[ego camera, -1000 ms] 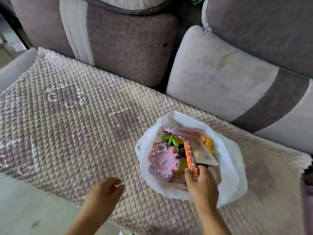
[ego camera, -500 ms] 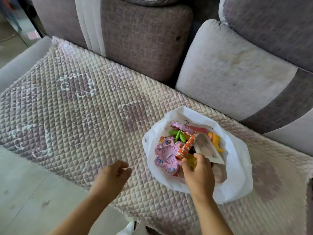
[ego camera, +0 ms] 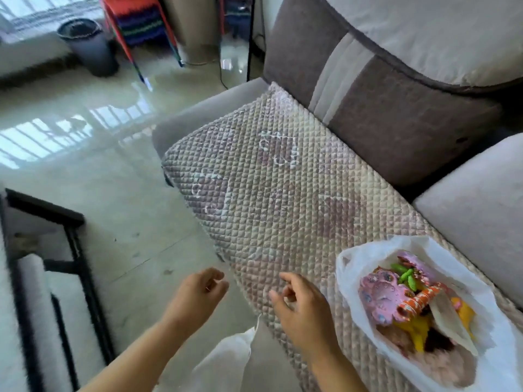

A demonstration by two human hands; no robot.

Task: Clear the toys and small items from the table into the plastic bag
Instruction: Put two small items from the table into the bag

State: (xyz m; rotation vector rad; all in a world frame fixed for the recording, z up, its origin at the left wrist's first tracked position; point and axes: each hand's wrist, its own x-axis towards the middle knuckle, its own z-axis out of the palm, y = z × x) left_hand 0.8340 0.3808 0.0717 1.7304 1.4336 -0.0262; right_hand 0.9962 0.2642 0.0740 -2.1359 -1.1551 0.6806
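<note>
Glossy tiled floor [ego camera: 93,176], sofa with quilted seat cover [ego camera: 283,193], lit from a window at far left.

Left hand [ego camera: 198,292]: empty, fingers loosely curled, held in the air past the front edge of the cover, over the floor.

Right hand [ego camera: 302,309]: empty, fingers half curled and parted, hovering over the near corner of the cover, just left of the bag and not touching it.

Plastic bag [ego camera: 486,306]: white, mouth open upward, resting on the quilted cover at lower right. Contents: pink flower-shaped toy clock [ego camera: 382,299]; orange patterned tube [ego camera: 418,302] lying across the clock; green pieces [ego camera: 404,274] behind; yellow pieces [ego camera: 418,333] lower down; a white flat sheet [ego camera: 450,326]. Other contents too jumbled to tell.

Second white plastic sheet or bag [ego camera: 226,360]: between the two forearms, at bottom edge.

Back cushions [ego camera: 396,120]: grey-brown with a pale stripe; a lighter cushion [ego camera: 475,216] to the right.

Black frame [ego camera: 76,256]: lower left, blurred.

Dark bin [ego camera: 87,46]: far left background, on the floor.
</note>
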